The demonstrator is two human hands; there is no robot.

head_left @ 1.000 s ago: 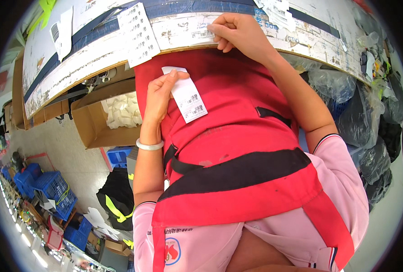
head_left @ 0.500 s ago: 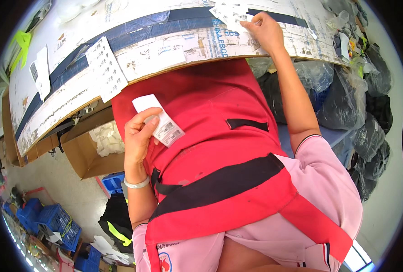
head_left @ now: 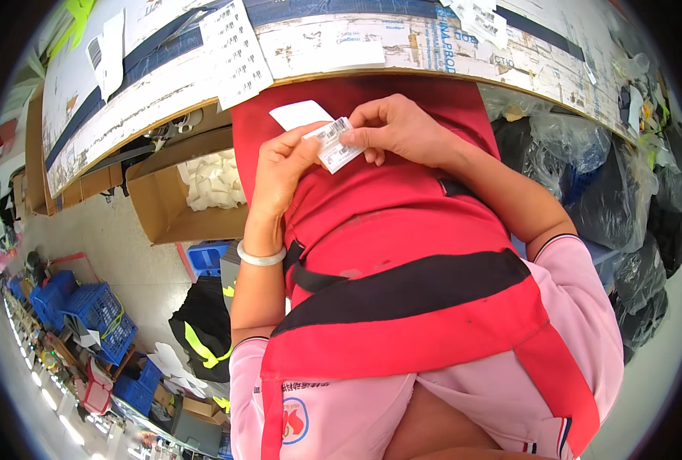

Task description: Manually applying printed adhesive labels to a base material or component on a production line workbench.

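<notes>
Over the red apron, my left hand grips a few small white printed labels between thumb and fingers, with a blank white end sticking out beyond the knuckles. My right hand pinches the labels' right edge, its thumb on the printed face and its fingertips partly hidden behind. Whether it holds a separate label or the same ones, I cannot tell. On the worn table ahead, a sheet of printed labels hangs over the front edge, and more small labels lie at the far right.
A white strip with a barcode lies on the table's left. Below stands an open cardboard box with pale pieces. Blue crates are on the floor at left. Plastic-wrapped bundles crowd the right under the table.
My right hand has come back from the labels at the far right of the table to the ones in my left hand. The view has shifted, so the table sits higher.
</notes>
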